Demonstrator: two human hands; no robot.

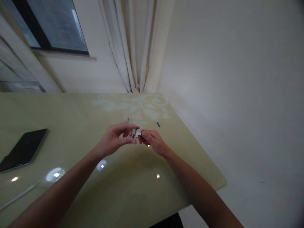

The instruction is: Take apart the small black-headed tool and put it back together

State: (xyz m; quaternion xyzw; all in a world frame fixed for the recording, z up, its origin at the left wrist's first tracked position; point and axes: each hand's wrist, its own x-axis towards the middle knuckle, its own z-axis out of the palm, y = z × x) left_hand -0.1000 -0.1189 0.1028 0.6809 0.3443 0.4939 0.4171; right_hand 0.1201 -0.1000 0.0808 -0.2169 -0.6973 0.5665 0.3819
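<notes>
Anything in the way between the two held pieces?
Nothing visible: the slim dark bar in the left hand and the shiny silver metallic-looking piece in the right hand sit side by side; whether they touch, I can't tell.

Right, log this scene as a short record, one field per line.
Left hand: the left hand holds a dark strip between thumb and fingers
Right hand: the right hand grips a small silver piece
Contact between pieces: too small to tell
Surface: glossy table
Beyond the hands: a small dark piece on the table
Far left: dark tablet, lying flat
Background: curtain, window
</notes>
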